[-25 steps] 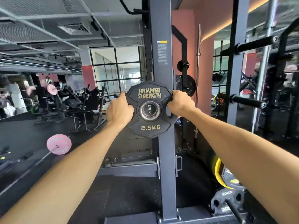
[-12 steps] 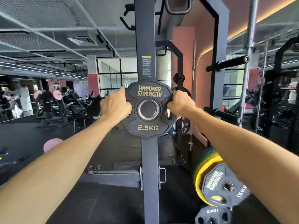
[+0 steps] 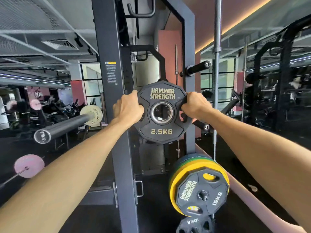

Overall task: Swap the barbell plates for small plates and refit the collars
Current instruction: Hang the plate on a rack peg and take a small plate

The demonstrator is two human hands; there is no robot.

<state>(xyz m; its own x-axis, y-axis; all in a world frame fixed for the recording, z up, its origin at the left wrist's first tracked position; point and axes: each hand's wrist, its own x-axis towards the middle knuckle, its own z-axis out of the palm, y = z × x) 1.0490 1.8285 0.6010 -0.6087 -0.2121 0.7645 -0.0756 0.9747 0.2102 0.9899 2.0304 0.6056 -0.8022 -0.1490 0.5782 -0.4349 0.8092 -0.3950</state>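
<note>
I hold a black 2.5KG Hammer Strength plate (image 3: 161, 132) upright at arm's length in front of the rack. My left hand (image 3: 127, 109) grips its left grip slot and my right hand (image 3: 195, 106) grips its right one. The centre hole is empty and I see through it. To the left, the barbell's bare sleeve end (image 3: 42, 136) points toward me, with a pale Rogue plate (image 3: 91, 115) further along the bar. No collar is visible.
The dark rack upright (image 3: 111, 98) stands just left of the held plate. Storage pegs (image 3: 196, 68) stick out at the right. Low on the right hang stored plates: a black 15KG plate (image 3: 202, 194) over yellow ones, a 10KG plate (image 3: 193, 223) below. A pink-plated bar (image 3: 29, 165) lies far left.
I have carried the plate off the rack peg and turned to the right of the upright; the barbell sleeve has come into view at the left. Both hands keep their grip.
</note>
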